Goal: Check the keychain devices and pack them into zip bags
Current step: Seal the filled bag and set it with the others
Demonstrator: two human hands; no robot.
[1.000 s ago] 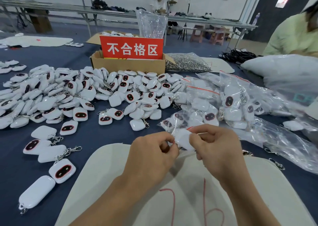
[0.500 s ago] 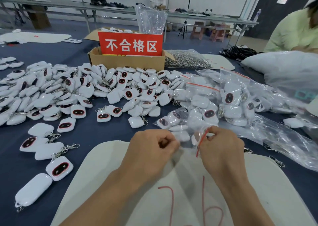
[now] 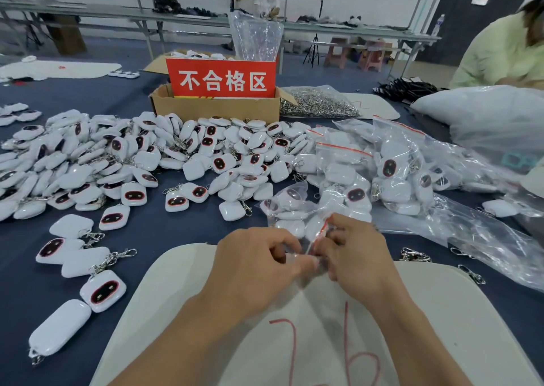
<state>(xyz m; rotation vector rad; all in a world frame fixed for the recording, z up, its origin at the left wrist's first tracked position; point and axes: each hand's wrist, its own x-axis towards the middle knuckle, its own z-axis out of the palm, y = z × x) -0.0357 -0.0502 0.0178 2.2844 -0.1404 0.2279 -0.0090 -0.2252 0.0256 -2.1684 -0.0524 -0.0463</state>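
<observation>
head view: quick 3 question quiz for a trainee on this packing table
1. True or false: the left hand and right hand both hold the zip bag.
2. The box with the red sign stands: A) behind the loose pile B) on the floor C) on a chair.
3. Fill in: the filled bags lie to the ___ of the loose pile.
Key: 1 true; 2 A; 3 right.
</observation>
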